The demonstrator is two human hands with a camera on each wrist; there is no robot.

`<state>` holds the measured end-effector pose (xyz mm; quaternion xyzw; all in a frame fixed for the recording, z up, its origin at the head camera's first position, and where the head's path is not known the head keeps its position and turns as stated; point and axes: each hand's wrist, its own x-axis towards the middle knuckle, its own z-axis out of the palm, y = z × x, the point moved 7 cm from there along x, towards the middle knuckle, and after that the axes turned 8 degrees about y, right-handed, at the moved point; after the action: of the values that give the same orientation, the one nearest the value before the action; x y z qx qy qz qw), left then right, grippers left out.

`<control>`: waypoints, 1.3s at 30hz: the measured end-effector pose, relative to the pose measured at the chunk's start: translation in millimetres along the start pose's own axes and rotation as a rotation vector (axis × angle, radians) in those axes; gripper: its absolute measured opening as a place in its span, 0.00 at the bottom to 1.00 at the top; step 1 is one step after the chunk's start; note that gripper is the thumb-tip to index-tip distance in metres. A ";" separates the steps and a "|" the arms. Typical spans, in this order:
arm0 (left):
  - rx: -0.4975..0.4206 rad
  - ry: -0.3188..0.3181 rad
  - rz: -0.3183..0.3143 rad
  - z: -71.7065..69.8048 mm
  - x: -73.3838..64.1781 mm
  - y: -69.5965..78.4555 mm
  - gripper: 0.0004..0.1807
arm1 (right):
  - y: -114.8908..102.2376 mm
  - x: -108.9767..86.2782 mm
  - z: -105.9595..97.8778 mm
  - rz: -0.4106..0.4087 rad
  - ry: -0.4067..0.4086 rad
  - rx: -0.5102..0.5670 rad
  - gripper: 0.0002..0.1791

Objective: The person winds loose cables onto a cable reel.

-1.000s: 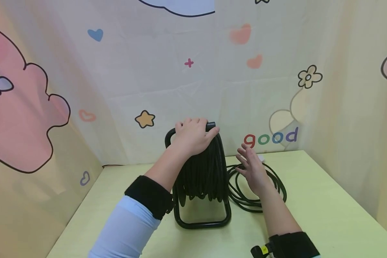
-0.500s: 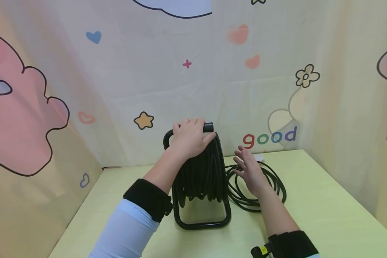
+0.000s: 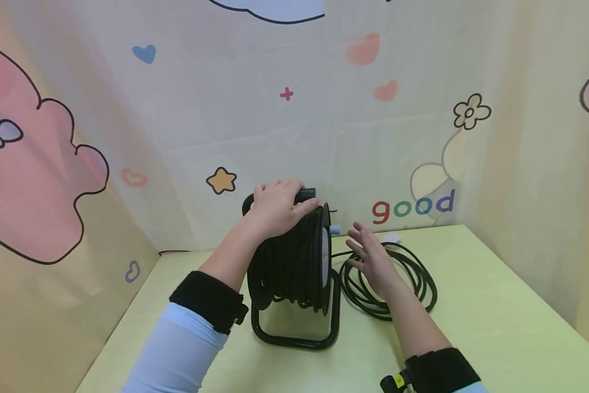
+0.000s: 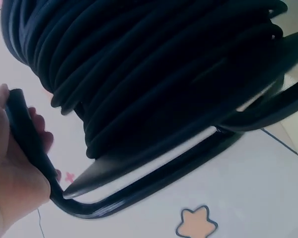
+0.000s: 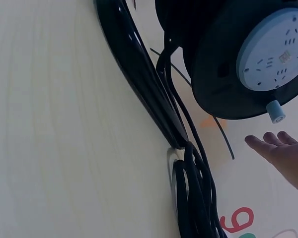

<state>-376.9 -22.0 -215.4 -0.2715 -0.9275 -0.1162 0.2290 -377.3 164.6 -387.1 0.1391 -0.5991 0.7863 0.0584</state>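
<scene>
A black cable reel (image 3: 289,262), wound with thick black cable, stands on the table in the head view. My left hand (image 3: 277,210) grips the top bar (image 4: 27,129) of its tubular frame, fingers wrapped round it in the left wrist view. To the reel's right, my right hand (image 3: 373,265) is raised with its fingers extended and holds nothing. In the right wrist view, a pale round socket panel (image 5: 268,59) is set in the reel's side disc, with a small light-blue knob (image 5: 275,112) at its edge. My right fingertips (image 5: 252,141) are near the knob, apart from it.
A loose coil of black cable (image 3: 424,278) lies on the pale green table (image 3: 500,327) behind my right hand, with one strand running to the reel. A small white object (image 3: 391,237) is at the coil's back. A patterned curtain (image 3: 255,120) hangs behind the table.
The reel has turned and shifted slightly left with my left hand, so its right side disc and the knob now show. My right hand has moved slightly left, fingers still extended.
</scene>
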 end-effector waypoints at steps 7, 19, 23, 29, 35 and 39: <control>-0.113 0.006 0.062 -9.0 -7.0 -16.8 0.20 | 1.9 -1.4 8.0 0.004 -0.025 0.072 0.31; -0.228 -0.036 0.111 -18.6 -12.7 -33.5 0.17 | 4.7 -3.8 16.1 0.025 -0.055 0.120 0.31; -0.215 -0.005 0.072 -20.1 -13.7 -33.1 0.19 | 2.1 -4.7 16.3 0.022 -0.055 0.108 0.30; -0.068 0.054 -0.172 -17.5 -17.5 -27.9 0.33 | -8.6 -5.6 9.9 -0.032 -0.042 0.069 0.31; 0.001 -0.016 -0.405 -14.7 -16.8 -19.8 0.39 | -16.5 -4.8 2.1 -0.051 -0.022 0.037 0.32; -0.017 -0.025 -0.402 -12.9 -13.7 -17.6 0.28 | -14.3 -4.9 1.0 -0.039 -0.022 0.036 0.32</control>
<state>-371.8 -47.1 -212.5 -0.0842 -0.9649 -0.1641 0.1871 -368.8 168.0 -375.0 0.1606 -0.5827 0.7940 0.0647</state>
